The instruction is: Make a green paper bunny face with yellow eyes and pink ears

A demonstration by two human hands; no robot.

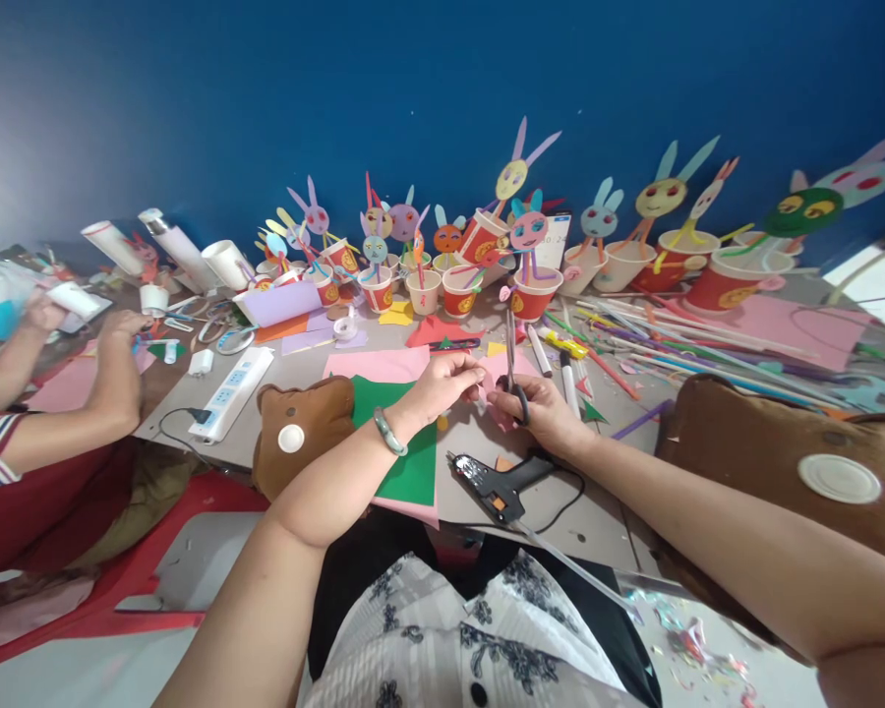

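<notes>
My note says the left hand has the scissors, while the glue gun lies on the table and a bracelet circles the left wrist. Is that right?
Not quite: the head view shows the scissors in the right hand, not the left hand. The glue gun lying on the table and the bracelet are as you noted.

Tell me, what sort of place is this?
Probably a craft room or workshop: paper rabbit-eared figures rise from cups, a glue gun lies close by, and the right hand holds scissors.
</notes>
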